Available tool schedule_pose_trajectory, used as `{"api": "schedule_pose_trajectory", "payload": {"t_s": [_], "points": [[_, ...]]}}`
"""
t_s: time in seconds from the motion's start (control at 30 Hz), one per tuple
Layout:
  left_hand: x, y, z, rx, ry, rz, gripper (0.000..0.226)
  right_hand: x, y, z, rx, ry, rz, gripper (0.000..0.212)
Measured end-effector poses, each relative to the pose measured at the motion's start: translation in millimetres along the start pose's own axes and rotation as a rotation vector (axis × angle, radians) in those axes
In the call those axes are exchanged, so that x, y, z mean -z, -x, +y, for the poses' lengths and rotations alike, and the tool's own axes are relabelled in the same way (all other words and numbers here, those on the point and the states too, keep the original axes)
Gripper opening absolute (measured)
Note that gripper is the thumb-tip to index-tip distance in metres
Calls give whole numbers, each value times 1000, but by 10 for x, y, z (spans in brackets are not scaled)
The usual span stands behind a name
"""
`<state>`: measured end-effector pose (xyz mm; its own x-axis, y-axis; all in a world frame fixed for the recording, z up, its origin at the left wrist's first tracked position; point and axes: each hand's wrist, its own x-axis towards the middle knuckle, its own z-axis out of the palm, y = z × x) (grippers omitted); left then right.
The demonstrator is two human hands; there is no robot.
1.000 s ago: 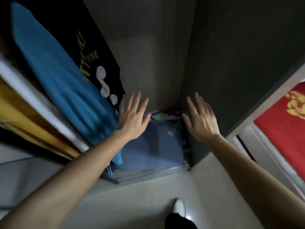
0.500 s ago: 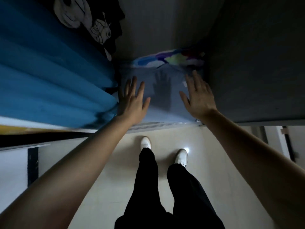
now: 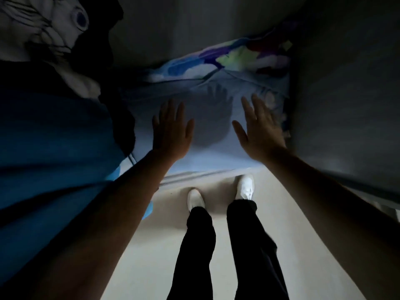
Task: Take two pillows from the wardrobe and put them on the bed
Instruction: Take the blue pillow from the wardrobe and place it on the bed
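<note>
A pale blue pillow (image 3: 212,148) lies on the wardrobe floor, filling the space between the hanging clothes and the right wall. Behind it, against the back wall, a second pillow (image 3: 233,57) with a colourful blue, green and purple print shows. My left hand (image 3: 171,131) hovers over the left part of the blue pillow, fingers spread, holding nothing. My right hand (image 3: 257,128) is spread over its right part, also holding nothing. Both hands cast shadows on the pillow. Whether they touch it I cannot tell.
Hanging clothes crowd the left: a blue garment (image 3: 54,152) and a black one with a white print (image 3: 43,31). The dark wardrobe side wall (image 3: 346,94) closes the right. My legs in black trousers and white shoes (image 3: 245,187) stand on the pale floor.
The view has tilted down and closer to the wardrobe floor. Both hands have dropped from the back wall toward the blue pillow and stay spread.
</note>
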<state>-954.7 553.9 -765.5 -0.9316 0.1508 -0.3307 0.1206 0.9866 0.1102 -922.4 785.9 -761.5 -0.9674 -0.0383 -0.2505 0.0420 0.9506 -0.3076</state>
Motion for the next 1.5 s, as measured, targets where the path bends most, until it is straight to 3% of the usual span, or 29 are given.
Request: {"api": "schedule_pose_trajectory", "payload": {"t_s": [0.17,0.27,0.47,0.6,0.77,1.0,1.17,1.33,1.5], "points": [[-777,-627,-233,22,-64,-81,75,-827,-685,224,119,62,-117,70],[-1120,-1051,-395,-50,-105,-154,100,-1145,-1169,322,150,95,-78,74],[-1367,-1866,-682,-138,-7,-135,131,-1505,-2115,505,221,164,-28,75],[-1482,-2005,-714,-86,91,-230,139,-1699,-2301,638,200,147,-217,99],[-1481,-1659,-475,-16,-84,-220,133,-1607,-1865,551,170,217,-190,114],[-1285,-830,-279,-42,-158,-91,97,-1264,-1006,323,109,231,-214,101],[-952,-213,-161,-20,-41,-263,89,-938,-290,148,68,199,-251,90],[-741,553,1,-109,-205,-294,85,-689,674,51,-29,61,-281,75],[-488,995,364,-247,-272,-357,92,-405,1646,120,-165,115,-201,70]]}}
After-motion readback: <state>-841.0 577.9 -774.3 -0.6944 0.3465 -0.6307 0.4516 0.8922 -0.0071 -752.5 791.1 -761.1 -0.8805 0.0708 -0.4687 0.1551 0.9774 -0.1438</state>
